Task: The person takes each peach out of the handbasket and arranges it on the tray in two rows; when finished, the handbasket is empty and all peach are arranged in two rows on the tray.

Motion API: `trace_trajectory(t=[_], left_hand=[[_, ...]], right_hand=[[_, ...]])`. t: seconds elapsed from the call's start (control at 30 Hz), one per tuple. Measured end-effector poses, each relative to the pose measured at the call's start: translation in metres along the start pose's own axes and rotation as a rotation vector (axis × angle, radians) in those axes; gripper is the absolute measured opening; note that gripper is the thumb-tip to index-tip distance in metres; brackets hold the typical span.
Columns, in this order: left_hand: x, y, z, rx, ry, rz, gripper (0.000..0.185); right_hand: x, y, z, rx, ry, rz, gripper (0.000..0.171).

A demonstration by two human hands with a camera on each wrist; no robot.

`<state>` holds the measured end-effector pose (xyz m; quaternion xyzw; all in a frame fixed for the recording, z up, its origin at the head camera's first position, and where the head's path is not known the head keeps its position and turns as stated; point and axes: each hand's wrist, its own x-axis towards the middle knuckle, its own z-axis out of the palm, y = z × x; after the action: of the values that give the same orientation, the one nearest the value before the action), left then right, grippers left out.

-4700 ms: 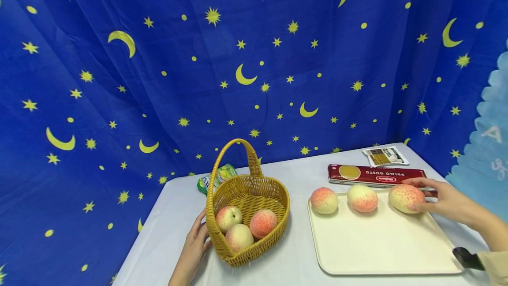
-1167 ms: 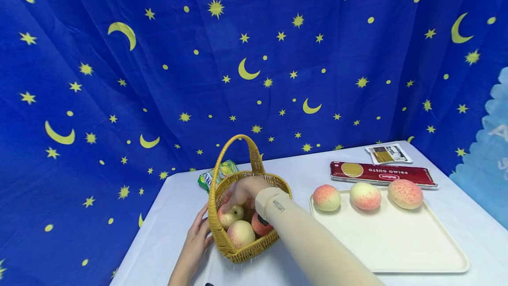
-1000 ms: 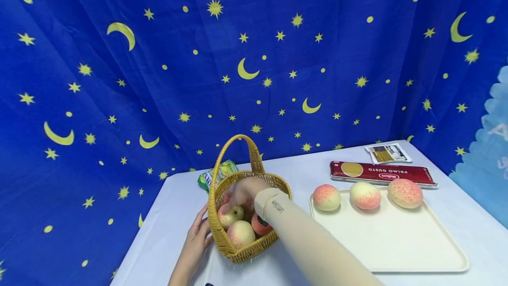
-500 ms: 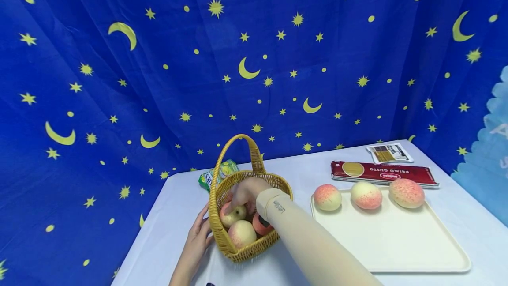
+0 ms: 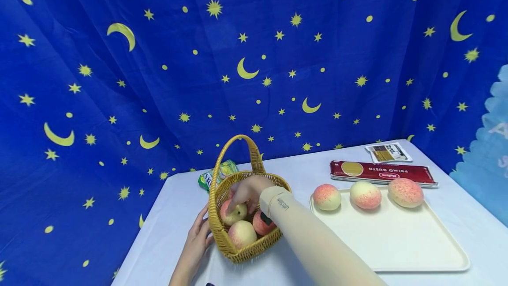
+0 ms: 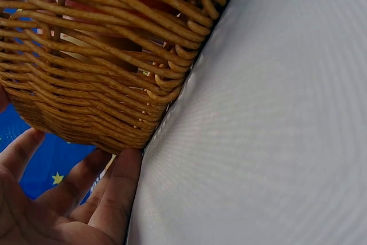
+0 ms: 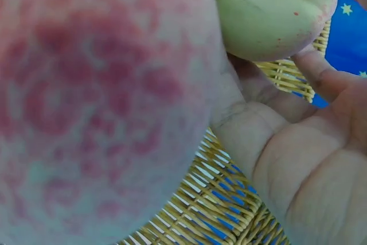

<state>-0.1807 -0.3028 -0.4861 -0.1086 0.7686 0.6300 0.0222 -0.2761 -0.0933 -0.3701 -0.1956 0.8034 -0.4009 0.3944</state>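
Note:
A heart-shaped wicker basket (image 5: pixel 262 245) with a tall handle holds three peaches. My right hand (image 5: pixel 251 190) reaches down into it and grips the back-left peach (image 5: pixel 238 216), whose stem dimple shows in the right wrist view. A pale peach (image 5: pixel 243 234) lies at the front, and a redder peach (image 5: pixel 262 224) sits under my right wrist, partly hidden. My left hand (image 5: pixel 194 237) rests against the basket's left side, its extended fingers (image 6: pixel 117 199) touching the low wicker wall. Three more peaches, left (image 5: pixel 327 197), middle (image 5: pixel 365 195) and right (image 5: pixel 405 192), line the tray's far edge.
The cream tray (image 5: pixel 397 242) lies on the white-covered table right of the basket. Behind it are a red spaghetti pack (image 5: pixel 382 174) and a small white-edged packet (image 5: pixel 389 152). A green snack bag (image 5: pixel 218 174) lies behind the basket. A starry blue curtain (image 5: pixel 254 56) closes off the back.
My right hand has left the right peach on the tray and gone left into the basket. The gripped peach has shifted slightly up and right. My left hand stays at the basket.

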Motion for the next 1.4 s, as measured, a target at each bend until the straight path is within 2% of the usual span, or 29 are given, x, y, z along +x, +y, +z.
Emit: trace_trajectory(t=[0.13,0.23,0.33,0.5,0.63,0.9,1.2,1.4], left_hand=[[0.001,0.0,0.0,-0.003,0.006,-0.01,0.068],[0.0,-0.001,0.0,-0.004,0.005,-0.006,0.067],[0.0,-0.002,0.0,-0.008,0.003,0.005,0.066],[-0.001,-0.001,0.0,-0.003,-0.001,0.015,0.066],[-0.001,-0.001,0.0,0.003,-0.001,0.011,0.067],[0.0,-0.001,0.0,0.0,0.002,0.006,0.067],[-0.002,0.0,-0.001,-0.004,-0.004,0.014,0.068],[-0.001,0.0,-0.001,-0.011,-0.002,0.003,0.068]], right_hand=[[0.0,-0.002,-0.001,-0.023,-0.013,-0.01,0.066],[0.001,-0.001,-0.003,-0.041,-0.019,-0.019,0.072],[0.002,0.0,-0.007,-0.057,-0.031,-0.025,0.066],[0.002,0.001,-0.011,-0.084,-0.043,-0.043,0.045],[-0.002,0.001,-0.013,-0.113,-0.039,-0.069,0.041],[-0.007,-0.001,-0.014,-0.121,-0.048,-0.072,0.079],[-0.017,0.001,-0.022,-0.126,-0.038,-0.115,0.064],[-0.024,0.004,-0.031,-0.18,-0.01,-0.176,0.056]])
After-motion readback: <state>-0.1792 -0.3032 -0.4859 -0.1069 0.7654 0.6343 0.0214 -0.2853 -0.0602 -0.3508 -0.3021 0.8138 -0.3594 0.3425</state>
